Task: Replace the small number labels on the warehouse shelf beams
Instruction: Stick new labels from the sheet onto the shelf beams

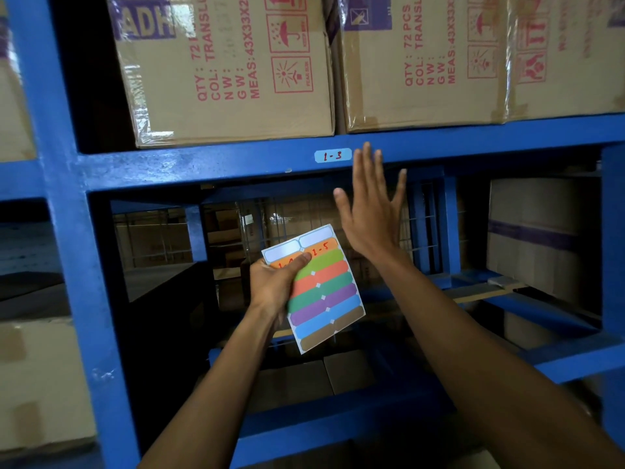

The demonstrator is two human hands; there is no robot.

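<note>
Label (333, 155), pale blue, marked 1-3: stuck on blue shelf beam (203, 164), just left of right hand (370, 211), flat, fingers apart, empty. Sticker sheet (321, 292): left hand (274, 282) fingers clamped on its top corner, face out, likely keeping 1-5 ready to peel.

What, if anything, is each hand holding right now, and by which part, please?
The left hand grips the sticker sheet by its upper left edge, thumb on the front. The right hand is open and holds nothing, fingertips near the beam.
</note>
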